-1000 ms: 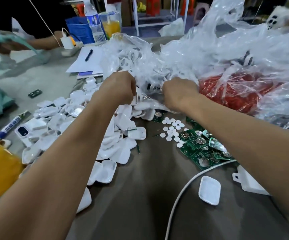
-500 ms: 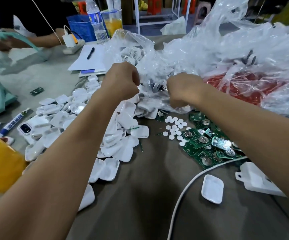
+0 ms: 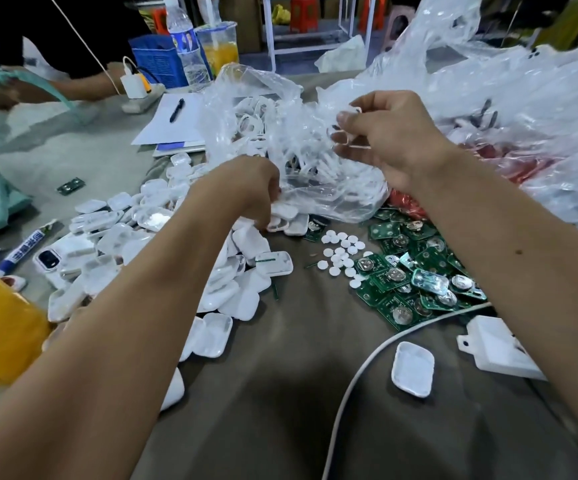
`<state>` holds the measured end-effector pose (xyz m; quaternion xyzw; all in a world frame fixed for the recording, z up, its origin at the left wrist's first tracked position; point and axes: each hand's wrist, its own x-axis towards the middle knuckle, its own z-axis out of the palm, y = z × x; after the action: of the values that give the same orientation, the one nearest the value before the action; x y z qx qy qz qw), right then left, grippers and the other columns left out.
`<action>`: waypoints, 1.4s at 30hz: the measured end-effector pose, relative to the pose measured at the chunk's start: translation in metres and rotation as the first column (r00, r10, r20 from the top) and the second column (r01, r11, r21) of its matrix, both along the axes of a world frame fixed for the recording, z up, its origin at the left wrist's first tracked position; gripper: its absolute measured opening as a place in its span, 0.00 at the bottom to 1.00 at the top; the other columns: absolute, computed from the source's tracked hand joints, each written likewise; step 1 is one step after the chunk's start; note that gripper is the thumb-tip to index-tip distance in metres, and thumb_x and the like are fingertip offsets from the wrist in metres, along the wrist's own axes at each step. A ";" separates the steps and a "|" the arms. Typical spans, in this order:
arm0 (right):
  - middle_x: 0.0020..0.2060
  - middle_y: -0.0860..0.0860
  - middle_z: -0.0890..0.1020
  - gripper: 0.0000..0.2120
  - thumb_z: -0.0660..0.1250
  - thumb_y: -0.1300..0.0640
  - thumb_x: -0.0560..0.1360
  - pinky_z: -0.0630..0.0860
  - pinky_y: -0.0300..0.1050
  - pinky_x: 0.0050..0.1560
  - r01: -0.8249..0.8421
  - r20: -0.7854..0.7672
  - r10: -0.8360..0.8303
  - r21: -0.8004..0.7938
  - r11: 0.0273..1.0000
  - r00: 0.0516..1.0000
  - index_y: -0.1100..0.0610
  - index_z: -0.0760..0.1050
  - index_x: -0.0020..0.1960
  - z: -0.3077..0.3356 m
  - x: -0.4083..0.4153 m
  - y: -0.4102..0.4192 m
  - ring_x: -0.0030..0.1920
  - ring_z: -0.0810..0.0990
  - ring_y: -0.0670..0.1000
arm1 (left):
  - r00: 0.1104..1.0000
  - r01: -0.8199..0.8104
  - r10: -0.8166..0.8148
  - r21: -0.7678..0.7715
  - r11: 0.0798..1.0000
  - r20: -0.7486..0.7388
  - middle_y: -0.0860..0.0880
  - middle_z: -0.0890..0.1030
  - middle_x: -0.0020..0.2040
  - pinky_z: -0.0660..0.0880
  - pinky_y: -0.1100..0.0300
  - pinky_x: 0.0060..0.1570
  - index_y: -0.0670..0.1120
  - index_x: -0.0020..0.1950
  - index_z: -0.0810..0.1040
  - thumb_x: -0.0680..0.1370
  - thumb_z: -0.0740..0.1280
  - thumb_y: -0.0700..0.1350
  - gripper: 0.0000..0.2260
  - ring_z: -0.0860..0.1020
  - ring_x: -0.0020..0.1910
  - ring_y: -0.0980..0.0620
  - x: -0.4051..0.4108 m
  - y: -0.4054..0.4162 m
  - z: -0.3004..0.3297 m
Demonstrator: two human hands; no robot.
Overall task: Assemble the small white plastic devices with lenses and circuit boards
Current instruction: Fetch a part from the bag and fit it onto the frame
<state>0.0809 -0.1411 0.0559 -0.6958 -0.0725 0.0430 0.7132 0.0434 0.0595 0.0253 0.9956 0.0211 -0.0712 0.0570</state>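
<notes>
A heap of white plastic shells [image 3: 232, 299] lies left of centre on the brown cloth. Green circuit boards [image 3: 415, 282] with coin cells are piled to the right, with small white discs [image 3: 341, 252] beside them. A clear plastic bag [image 3: 301, 161] full of white frame parts lies behind them. My left hand [image 3: 249, 188] is curled low at the bag's near edge, gripping the bag film or a shell; which one I cannot tell. My right hand [image 3: 387, 133] is raised over the bag and pinches a small white frame part [image 3: 349, 133].
A single shell [image 3: 412, 368], a white cable [image 3: 360, 375] and a white box [image 3: 495, 344] lie near right. Large clear bags [image 3: 522, 98] with red contents fill the right. Paper with a pen [image 3: 176, 110], bottle, drink cup, marker [image 3: 21, 252] and another person's arms are at the back left.
My right hand has risen out of the bag with a white part pinched in its fingers. My left hand has dropped to the bag's near edge by the shells.
</notes>
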 end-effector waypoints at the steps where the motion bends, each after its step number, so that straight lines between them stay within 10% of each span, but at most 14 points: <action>1: 0.46 0.60 0.82 0.06 0.71 0.69 0.79 0.86 0.49 0.44 -0.014 -0.035 0.015 0.020 1.000 0.999 0.62 0.75 0.50 -0.004 0.001 0.000 0.41 0.85 0.54 | 1.000 -0.008 0.008 0.002 1.000 -0.006 0.50 0.81 0.47 0.80 0.52 0.47 0.50 0.50 0.80 0.63 0.83 0.40 0.20 0.79 0.50 0.45 -0.001 0.000 0.000; 8: 0.45 0.60 0.87 0.04 0.73 0.63 0.79 0.75 0.45 0.31 0.018 0.066 0.007 -0.372 0.928 0.998 0.58 0.79 0.47 -0.033 0.003 0.005 0.42 0.88 0.56 | 0.997 -0.082 0.082 -0.018 0.996 -0.003 0.50 0.84 0.45 0.80 0.54 0.46 0.49 0.42 0.83 0.63 0.85 0.44 0.15 0.82 0.47 0.47 -0.003 0.008 0.009; 14: 0.54 0.63 0.84 0.07 0.68 0.63 0.82 0.84 0.47 0.38 0.011 -0.061 -0.028 -0.262 0.965 0.998 0.58 0.80 0.46 -0.038 0.007 0.013 0.44 0.84 0.58 | 0.993 -0.085 0.094 -0.129 0.988 0.065 0.49 0.85 0.44 0.80 0.55 0.44 0.49 0.43 0.84 0.67 0.83 0.46 0.10 0.82 0.42 0.50 -0.004 0.010 0.020; 20: 0.45 0.61 0.83 0.05 0.71 0.69 0.78 0.87 0.51 0.43 -0.024 -0.127 0.009 -0.115 0.993 0.992 0.64 0.80 0.45 -0.027 -0.002 0.013 0.38 0.85 0.56 | 0.976 0.048 0.081 -0.566 0.823 0.200 0.49 0.86 0.45 0.84 0.52 0.46 0.49 0.53 0.83 0.70 0.82 0.48 0.16 0.85 0.44 0.49 -0.005 -0.025 0.030; 25: 0.40 0.61 0.81 0.10 0.77 0.69 0.69 0.73 0.46 0.35 0.141 -0.026 -0.157 -0.315 0.939 0.987 0.70 0.84 0.50 0.001 -0.007 -0.015 0.34 0.76 0.53 | 0.895 0.264 0.014 -0.552 0.791 0.447 0.49 0.83 0.46 0.78 0.64 0.39 0.45 0.56 0.82 0.66 0.84 0.50 0.23 0.82 0.40 0.56 -0.001 -0.078 0.017; 29: 0.49 0.64 0.86 0.14 0.80 0.64 0.69 0.86 0.58 0.45 0.175 0.094 -0.148 -0.490 0.854 0.985 0.69 0.84 0.52 0.026 -0.018 -0.050 0.47 0.87 0.61 | 0.827 0.381 0.017 -0.581 0.719 0.562 0.50 0.82 0.42 0.74 0.64 0.39 0.43 0.52 0.84 0.68 0.83 0.52 0.19 0.79 0.37 0.56 0.001 -0.116 0.015; 33: 0.49 0.67 0.86 0.15 0.78 0.57 0.74 0.82 0.65 0.54 0.225 0.221 -0.094 -0.699 0.679 0.971 0.67 0.84 0.53 0.052 -0.036 -0.091 0.41 0.81 0.57 | 0.872 0.387 0.067 -0.765 0.514 0.485 0.41 0.84 0.40 0.78 0.51 0.39 0.41 0.46 0.84 0.70 0.81 0.47 0.12 0.78 0.35 0.51 -0.002 -0.156 0.015; 37: 0.39 0.59 0.87 0.10 0.77 0.54 0.76 0.86 0.53 0.43 0.168 0.215 -0.007 -0.739 0.653 0.977 0.62 0.85 0.46 0.077 -0.046 -0.135 0.38 0.88 0.53 | 0.941 0.267 0.096 -0.886 0.378 0.324 0.40 0.84 0.44 0.81 0.43 0.48 0.41 0.55 0.83 0.75 0.78 0.42 0.11 0.83 0.42 0.41 -0.008 -0.187 0.010; 42: 0.36 0.54 0.88 0.05 0.74 0.58 0.79 0.85 0.46 0.39 -0.006 0.071 0.153 -0.893 0.449 0.986 0.60 0.86 0.47 0.076 -0.019 -0.169 0.38 0.89 0.52 | 0.972 0.017 0.227 -0.985 0.173 0.056 0.43 0.81 0.53 0.78 0.54 0.45 0.44 0.63 0.74 0.84 0.59 0.39 0.09 0.78 0.45 0.50 -0.007 -0.200 0.002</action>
<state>0.0615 -0.3103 0.1321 -0.9627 -0.1219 0.0587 0.2342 0.0360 -0.1402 0.0275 0.7253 0.0340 0.0310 0.6869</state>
